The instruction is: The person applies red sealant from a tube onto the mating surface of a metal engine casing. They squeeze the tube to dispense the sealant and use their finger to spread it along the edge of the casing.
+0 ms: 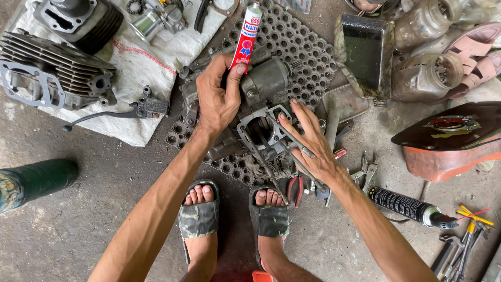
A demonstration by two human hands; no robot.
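sealant tube (247, 36): one red-and-white tube, held upright in the left hand (218, 99), fingers wrapped shut around its lower end, nozzle up and clear of the work. engine case (261, 112): one, resting on a perforated rubber mat (308, 47) on the floor, its round bore facing up. right hand (308, 141): fingers spread flat on the bore's rim beside the long studs, holding nothing, likely steadying it. finned cylinders on white cloth (146, 68): two. sandalled feet: two.
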